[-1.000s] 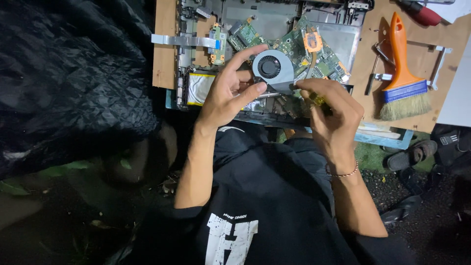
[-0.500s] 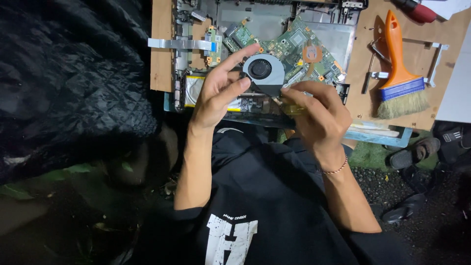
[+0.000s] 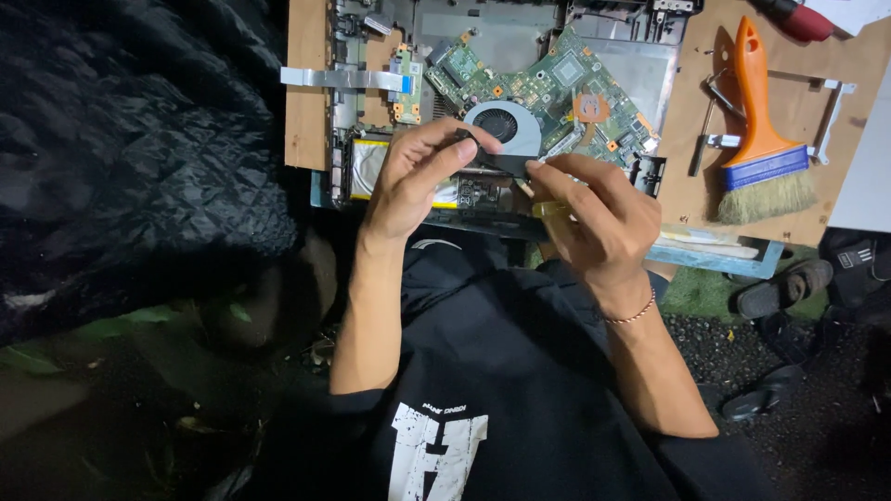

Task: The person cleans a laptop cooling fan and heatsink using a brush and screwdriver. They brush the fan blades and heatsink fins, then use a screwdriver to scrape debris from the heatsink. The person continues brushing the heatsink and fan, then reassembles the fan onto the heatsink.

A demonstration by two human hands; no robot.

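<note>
Both hands (image 3: 520, 190) hide the cooling fan's (image 3: 506, 130) lower edge and tool tip.

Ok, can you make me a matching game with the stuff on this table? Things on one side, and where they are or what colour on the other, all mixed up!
Things:
1. Round cooling fan
2. Brush
3. Circuit board
4. Flat ribbon cable

Colours and places:
A. Green, lying in the opened laptop
B. Orange handle, pale bristles, on the wooden board to the right
C. Silvery grey strip, far left
D. Held between the left hand and the right hand

Pairs: 1-D, 2-B, 3-A, 4-C
</note>
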